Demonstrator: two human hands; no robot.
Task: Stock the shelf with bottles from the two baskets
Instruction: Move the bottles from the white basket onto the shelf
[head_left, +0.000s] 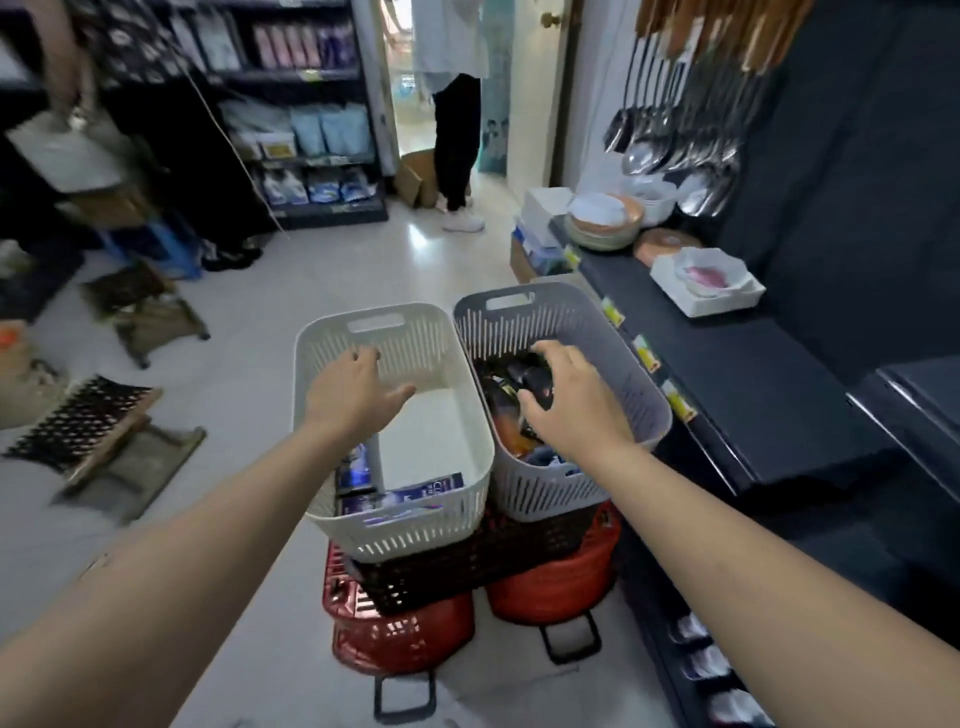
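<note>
While my right hand (566, 400) curls over dark bottles (519, 384) in the grey basket (639, 374), grip unclear, my left hand (358, 395) hovers open above the white basket (311, 364). Bottles look smooth, slippery; I should grasp the body.

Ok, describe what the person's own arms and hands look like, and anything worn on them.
Both arms are bare along all that shows, with no sleeves in view. The left hand and right hand wear no gloves, and no rings, watch or bracelet can be seen. A small faint mark sits on the left forearm; blur hides detail.
</note>
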